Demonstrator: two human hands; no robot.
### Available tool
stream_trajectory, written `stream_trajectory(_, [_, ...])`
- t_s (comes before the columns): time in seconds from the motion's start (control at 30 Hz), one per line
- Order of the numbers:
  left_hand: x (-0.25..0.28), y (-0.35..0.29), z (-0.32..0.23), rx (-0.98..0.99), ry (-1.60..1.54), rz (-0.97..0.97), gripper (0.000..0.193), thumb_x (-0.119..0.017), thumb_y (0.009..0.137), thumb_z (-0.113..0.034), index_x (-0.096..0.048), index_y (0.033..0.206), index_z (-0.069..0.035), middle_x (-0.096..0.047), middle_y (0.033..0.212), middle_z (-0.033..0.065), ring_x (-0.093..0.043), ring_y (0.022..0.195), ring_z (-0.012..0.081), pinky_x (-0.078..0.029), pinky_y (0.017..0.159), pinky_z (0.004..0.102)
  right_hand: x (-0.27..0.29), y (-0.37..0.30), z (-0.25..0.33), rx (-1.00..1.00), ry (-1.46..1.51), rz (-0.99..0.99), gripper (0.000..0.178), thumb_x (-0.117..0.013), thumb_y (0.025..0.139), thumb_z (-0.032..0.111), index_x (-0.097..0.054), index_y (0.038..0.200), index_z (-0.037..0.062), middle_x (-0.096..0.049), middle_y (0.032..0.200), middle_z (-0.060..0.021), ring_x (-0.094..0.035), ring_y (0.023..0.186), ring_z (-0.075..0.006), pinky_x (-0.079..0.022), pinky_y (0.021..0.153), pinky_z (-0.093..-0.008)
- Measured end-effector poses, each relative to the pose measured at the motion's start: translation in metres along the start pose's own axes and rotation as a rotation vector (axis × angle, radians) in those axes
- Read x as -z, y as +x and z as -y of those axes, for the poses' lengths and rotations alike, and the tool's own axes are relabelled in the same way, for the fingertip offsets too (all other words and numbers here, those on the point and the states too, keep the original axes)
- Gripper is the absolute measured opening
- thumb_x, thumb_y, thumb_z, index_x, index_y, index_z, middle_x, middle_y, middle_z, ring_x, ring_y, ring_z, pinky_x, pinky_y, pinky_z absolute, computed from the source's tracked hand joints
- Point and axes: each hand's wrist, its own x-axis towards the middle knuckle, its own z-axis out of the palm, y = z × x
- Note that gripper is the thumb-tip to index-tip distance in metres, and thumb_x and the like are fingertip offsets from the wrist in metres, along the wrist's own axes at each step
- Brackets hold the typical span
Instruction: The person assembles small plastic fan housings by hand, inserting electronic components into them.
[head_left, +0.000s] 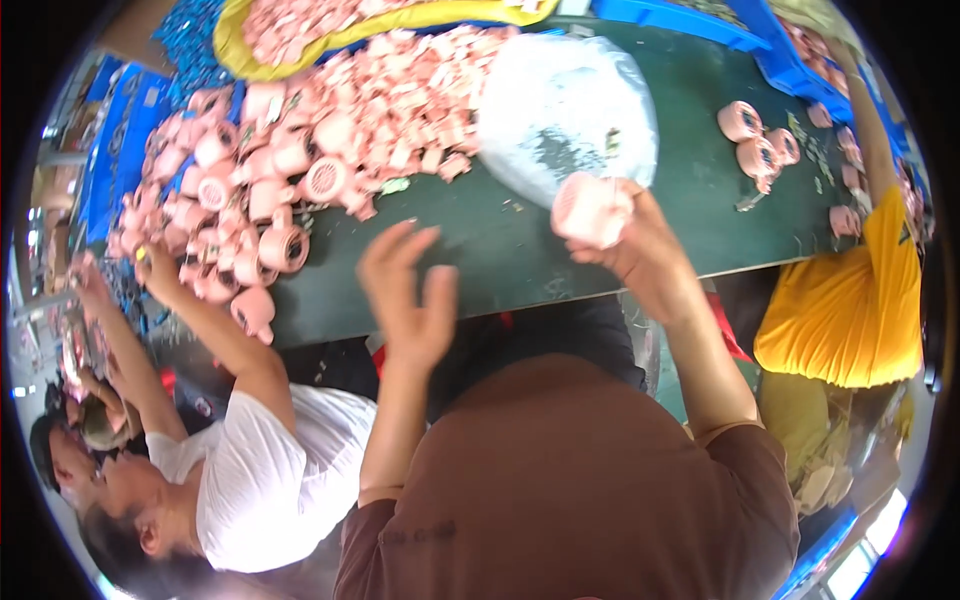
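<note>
My right hand [640, 250] grips a pink plastic fan housing [592, 210], holding it above the near part of the green table [470, 255]. My left hand [408, 290] is raised off the table's near edge with its fingers apart and nothing in it. Just beyond the held piece lies a clear plastic bag [565, 110] with small dark bits on or in it. Left of the bag spreads a large heap of small pink plastic parts [410, 90]. Rounder pink housings [325, 180] with grilles gather at the heap's near left side.
A few pink housings [757, 155] stand at the right, with small scraps beside them. Blue bins [790, 60] line the far right, and a yellow-rimmed sack [235, 50] sits at the far left. Co-workers in a white shirt [270, 470] and a yellow shirt [840, 310] flank me.
</note>
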Motion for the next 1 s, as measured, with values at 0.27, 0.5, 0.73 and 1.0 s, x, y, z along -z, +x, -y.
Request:
stream_trajectory(0.27, [-0.024, -0.014, -0.006, 0.073, -0.263, 0.055, 0.056, -0.069, 0.088, -0.010, -0.045, 0.138, 0.000, -0.046, 0.134, 0.0220, -0.045, 0.126, 0.0396, -0.040, 0.104, 0.0450, -0.055, 0.019, -0.077, -0.228, -0.202, 0.182, 0.046, -0.048, 0.105, 0.044, -0.054, 0.125, 0.0031, -0.056, 0.125, -0.0063, -0.048, 0.121, -0.0148, -0.035, 0.107, -0.0319])
stream_trajectory(0.5, [-0.013, -0.018, 0.005, 0.043, -0.299, 0.149, 0.034, -0.066, 0.086, -0.005, -0.054, 0.117, -0.001, -0.055, 0.122, 0.0193, -0.055, 0.110, 0.0376, -0.044, 0.096, 0.0440, -0.064, 0.050, -0.064, -0.497, 0.289, 0.162, 0.037, -0.063, 0.100, 0.038, -0.064, 0.110, 0.0018, -0.046, 0.080, 0.0059, -0.042, 0.070, -0.0052, -0.039, 0.065, -0.0224])
stream_trajectory(0.73, [-0.021, -0.006, 0.005, 0.052, -0.153, 0.074, 0.023, -0.061, 0.080, -0.006, -0.057, 0.102, -0.002, -0.062, 0.104, 0.0141, -0.058, 0.095, 0.0366, -0.046, 0.083, 0.0451, -0.058, 0.048, -0.047, -0.378, 0.044, 0.343, 0.032, -0.061, 0.101, 0.034, -0.063, 0.105, 0.0024, -0.054, 0.084, 0.0010, -0.046, 0.068, -0.0073, -0.042, 0.062, -0.0231])
stream_trajectory(1.0, [-0.018, -0.007, 0.007, 0.229, -0.340, 0.092, 0.012, -0.054, 0.089, -0.005, -0.058, 0.098, 0.001, -0.061, 0.097, 0.0163, -0.061, 0.083, 0.0337, -0.049, 0.076, 0.0410, -0.064, 0.041, -0.066, 0.275, -0.745, 0.182, 0.009, -0.066, 0.093, 0.006, -0.067, 0.101, 0.0009, -0.068, 0.094, -0.0057, -0.066, 0.081, -0.0143, -0.054, 0.070, -0.0270])
